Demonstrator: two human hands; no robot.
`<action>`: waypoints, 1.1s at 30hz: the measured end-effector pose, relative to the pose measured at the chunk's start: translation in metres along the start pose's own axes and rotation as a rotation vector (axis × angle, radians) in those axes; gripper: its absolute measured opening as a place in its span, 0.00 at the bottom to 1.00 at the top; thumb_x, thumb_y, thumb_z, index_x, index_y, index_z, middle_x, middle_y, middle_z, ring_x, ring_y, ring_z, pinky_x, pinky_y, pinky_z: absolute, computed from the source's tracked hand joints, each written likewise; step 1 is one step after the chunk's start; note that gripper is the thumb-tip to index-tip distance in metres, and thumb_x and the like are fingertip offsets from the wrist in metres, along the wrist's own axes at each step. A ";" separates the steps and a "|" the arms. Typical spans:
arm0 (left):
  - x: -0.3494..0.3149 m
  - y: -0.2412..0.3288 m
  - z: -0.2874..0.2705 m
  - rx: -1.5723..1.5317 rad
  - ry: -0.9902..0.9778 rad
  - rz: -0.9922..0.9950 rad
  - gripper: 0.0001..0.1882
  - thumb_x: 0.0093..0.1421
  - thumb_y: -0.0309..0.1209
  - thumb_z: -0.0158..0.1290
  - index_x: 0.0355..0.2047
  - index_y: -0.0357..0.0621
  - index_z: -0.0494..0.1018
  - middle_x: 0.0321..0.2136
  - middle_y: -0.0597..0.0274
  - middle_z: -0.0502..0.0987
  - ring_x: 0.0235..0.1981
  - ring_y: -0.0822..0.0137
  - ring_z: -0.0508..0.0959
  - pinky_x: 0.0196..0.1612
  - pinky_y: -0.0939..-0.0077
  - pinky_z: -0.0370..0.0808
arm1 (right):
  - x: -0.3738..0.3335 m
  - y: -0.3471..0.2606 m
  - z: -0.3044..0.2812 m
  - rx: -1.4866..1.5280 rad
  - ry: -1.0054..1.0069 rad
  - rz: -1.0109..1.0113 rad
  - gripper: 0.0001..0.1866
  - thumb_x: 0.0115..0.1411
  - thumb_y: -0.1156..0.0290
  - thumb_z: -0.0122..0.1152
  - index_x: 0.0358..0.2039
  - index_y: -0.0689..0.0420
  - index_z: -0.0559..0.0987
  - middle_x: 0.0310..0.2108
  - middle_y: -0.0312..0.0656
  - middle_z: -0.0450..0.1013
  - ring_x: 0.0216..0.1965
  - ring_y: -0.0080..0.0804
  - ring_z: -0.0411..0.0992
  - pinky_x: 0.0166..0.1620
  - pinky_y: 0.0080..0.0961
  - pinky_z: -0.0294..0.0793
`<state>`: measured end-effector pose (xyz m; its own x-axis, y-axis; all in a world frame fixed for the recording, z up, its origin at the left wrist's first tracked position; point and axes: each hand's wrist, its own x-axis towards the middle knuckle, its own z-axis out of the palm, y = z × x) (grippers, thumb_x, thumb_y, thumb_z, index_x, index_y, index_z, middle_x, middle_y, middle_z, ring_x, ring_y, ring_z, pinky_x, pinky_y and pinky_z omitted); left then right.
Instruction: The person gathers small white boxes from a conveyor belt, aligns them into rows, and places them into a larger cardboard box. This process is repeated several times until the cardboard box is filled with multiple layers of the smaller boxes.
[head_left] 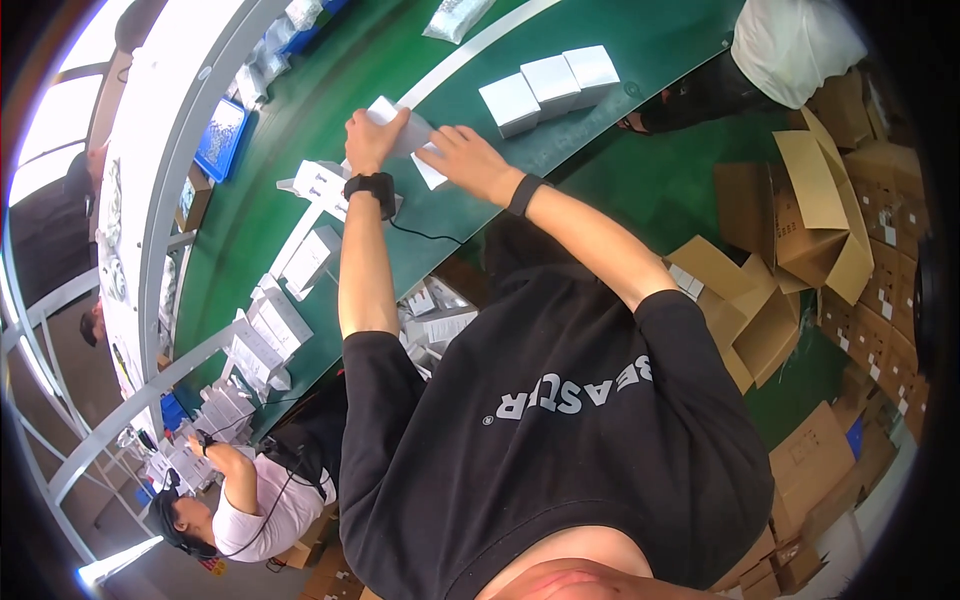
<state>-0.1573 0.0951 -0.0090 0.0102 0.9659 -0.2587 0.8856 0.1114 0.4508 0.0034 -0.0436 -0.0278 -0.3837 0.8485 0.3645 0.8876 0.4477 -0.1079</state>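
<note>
A small white box (403, 130) is held up over the green work table (440, 215), its surface slightly smeared. My left hand (372, 140), with a black watch on its wrist, grips the box's left side, the thumb across its top. My right hand (468, 162), wearing a dark wristband, has its fingers bent against the right side of the box. Beneath the right fingers shows a second white piece (430, 172), partly hidden; whether it is a separate box I cannot tell. Three closed white boxes (548, 88) stand in a row to the right.
White packages (325, 185) and more boxes (265, 335) line the table's left part, near a black cable (425, 236). A blue tray (222, 140) sits beyond. Open cartons (745, 310) stand behind at right. One co-worker (265, 500) works at left; another person (795, 50) is at upper right.
</note>
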 end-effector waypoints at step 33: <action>-0.041 0.023 0.018 0.170 -0.202 0.810 0.52 0.43 0.44 0.72 0.66 0.43 0.58 0.56 0.50 0.71 0.56 0.46 0.69 0.56 0.56 0.72 | -0.075 0.224 -0.066 0.170 -0.234 0.253 0.54 0.35 0.69 0.80 0.65 0.47 0.64 0.56 0.50 0.65 0.63 0.53 0.60 0.60 0.42 0.70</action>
<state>-0.1293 0.0539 -0.0037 0.7391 0.6702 -0.0669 0.6270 -0.6483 0.4321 0.2483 -0.0258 -0.0180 -0.2229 0.9709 0.0878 0.9143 0.2395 -0.3265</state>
